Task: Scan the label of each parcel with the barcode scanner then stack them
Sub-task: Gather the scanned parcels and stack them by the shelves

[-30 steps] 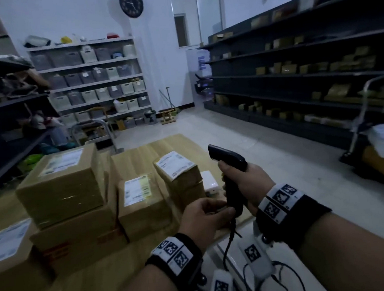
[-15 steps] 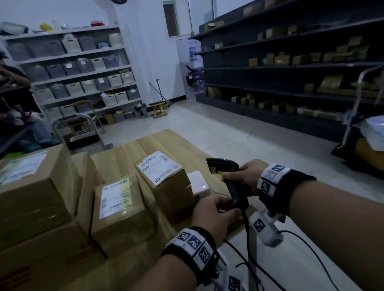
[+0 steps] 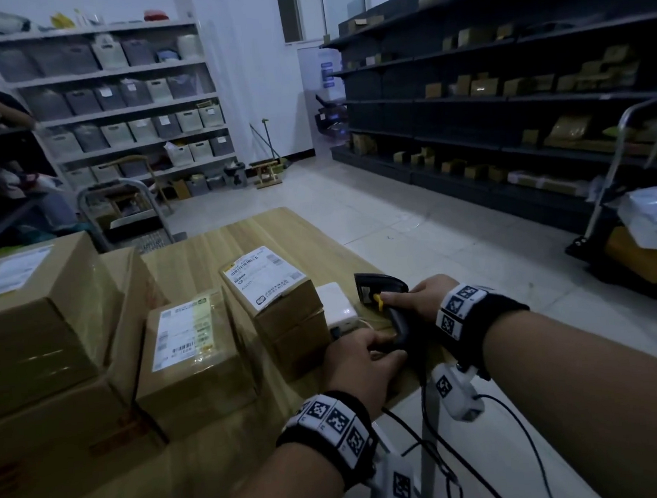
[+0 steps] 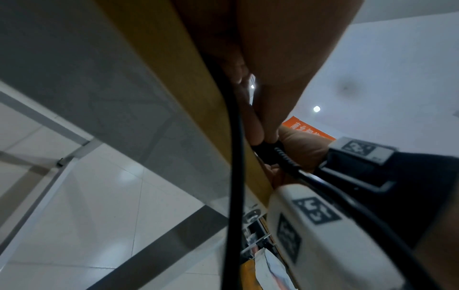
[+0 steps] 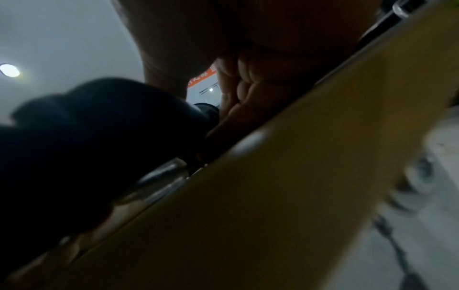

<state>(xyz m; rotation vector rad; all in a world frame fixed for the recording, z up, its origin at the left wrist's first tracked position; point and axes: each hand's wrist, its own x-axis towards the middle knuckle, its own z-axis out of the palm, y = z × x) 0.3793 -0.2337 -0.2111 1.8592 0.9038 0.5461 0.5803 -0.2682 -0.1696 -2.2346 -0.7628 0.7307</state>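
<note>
Our right hand (image 3: 420, 300) wraps around the scanner (image 3: 387, 305) handle. Our left hand (image 3: 362, 367) curls on its bottom end, by the boxes (image 3: 194, 359) on the table (image 3: 279, 232).

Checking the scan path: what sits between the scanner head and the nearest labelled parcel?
In the head view, a small white box sits between the barcode scanner and the parcel.

I have brought the barcode scanner (image 3: 385, 303) down from chest height to the near right corner of the wooden table (image 3: 210, 249), its head now low beside the white box (image 3: 336, 302). My right hand (image 3: 420, 298) has dropped with it, and my left hand (image 3: 360, 367) has followed, fingers at the handle's base by the cable (image 4: 233, 176).
</note>
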